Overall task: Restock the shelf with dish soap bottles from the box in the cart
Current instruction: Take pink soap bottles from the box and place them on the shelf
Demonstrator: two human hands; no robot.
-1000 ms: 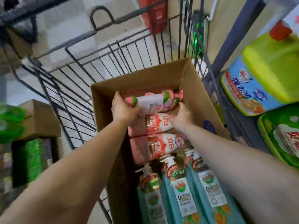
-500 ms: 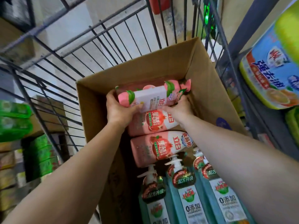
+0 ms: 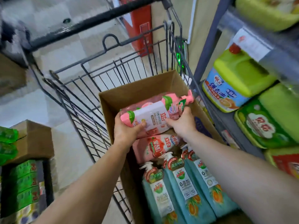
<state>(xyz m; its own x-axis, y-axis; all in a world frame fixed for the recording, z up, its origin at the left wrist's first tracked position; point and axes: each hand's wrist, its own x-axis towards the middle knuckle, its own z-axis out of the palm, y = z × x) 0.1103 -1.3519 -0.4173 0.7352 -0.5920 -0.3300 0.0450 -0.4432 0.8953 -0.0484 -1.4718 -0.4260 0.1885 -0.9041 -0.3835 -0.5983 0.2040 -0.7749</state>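
So both hands are clamping one pink bottle: left hand curling round the base end, right hand gripping up near the neck, with the pump pointing right toward the shelf. Compared with a second ago the bottle is riding higher, tilting pump-end up and clearing the box rim instead of lying flat on the stack, so the lift-out is basically happening. Another pink bottle is lying below it in the box, and what looks like a further one is mostly hiding under the hands. Three teal pump bottles are lying side by side nearer the person; can't tell whether they're sitting in the same box. Box is sitting inside the wire cart, parked just beside the shelf. Green and yellow jugs are already filling the shelf tiers in view. Judgement: one bottle is coming out and several are waiting, so the restock is nowhere near done. Next move is probably swinging right to the shelf, but the target slot isn't showing.
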